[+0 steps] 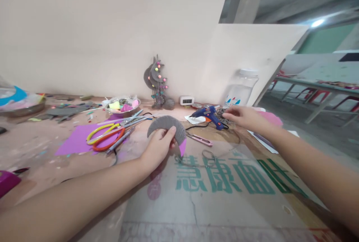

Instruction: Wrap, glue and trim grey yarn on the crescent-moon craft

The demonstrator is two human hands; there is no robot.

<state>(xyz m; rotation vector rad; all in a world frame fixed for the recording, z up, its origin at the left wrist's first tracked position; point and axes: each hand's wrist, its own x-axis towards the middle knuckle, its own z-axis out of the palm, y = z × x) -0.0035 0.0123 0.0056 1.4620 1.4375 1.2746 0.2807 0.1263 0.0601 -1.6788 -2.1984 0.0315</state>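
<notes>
Taking the gray crescent as the dial's centre, I see a purple sheet (74, 137) at nine o'clock, with yellow-handled scissors (113, 125) and orange-handled scissors (122, 135) overlapping it. A metal bowl (120, 114) of bright scraps sits at ten. The left hand (159, 143) grips the gray crescent (165, 121) at mid-table, thumb over its inner edge, one purple tip pointing down. At twelve, by the board, stands a beaded gray ornament (156, 74); a white timer (183, 100) is at one. Pink snips (204, 140) lie just past three, the blue glue gun (206, 112) nearer two. At three, the right hand (243, 117) hovers beside the gun, fingertips nearly together; I can't tell whether they hold anything.
</notes>
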